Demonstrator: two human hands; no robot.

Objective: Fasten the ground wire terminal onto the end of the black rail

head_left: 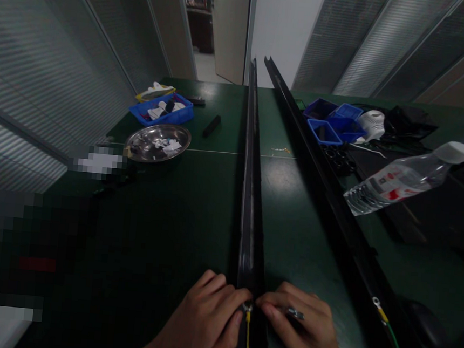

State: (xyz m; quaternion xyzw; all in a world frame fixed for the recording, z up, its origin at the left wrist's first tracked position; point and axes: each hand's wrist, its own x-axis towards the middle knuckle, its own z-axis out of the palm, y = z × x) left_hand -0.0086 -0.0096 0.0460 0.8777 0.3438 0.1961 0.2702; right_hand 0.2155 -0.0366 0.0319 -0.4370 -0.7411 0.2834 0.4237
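A long black channel rail (250, 197) runs away from me along the table. At its near end lies a yellow wire (248, 340) tipped with a ring terminal (248, 306). The index finger and thumb of my left hand (206, 321) close around that terminal. My right hand (306, 324) is closed on the other side, its fingertips at the rail's edge. A small silver metal piece (296, 313) sticks out between its fingers; its kind is unclear. To the right, a second black rail (334, 215) carries a green-and-yellow wire (392, 337) with a ring terminal.
A water bottle (402, 181) lies tilted right of the second rail. Blue bins (325, 133) sit behind it. At left are a metal bowl (158, 154) with small white pieces, a blue tray (182, 115) and a short black bar (212, 126) on the green table (197, 203).
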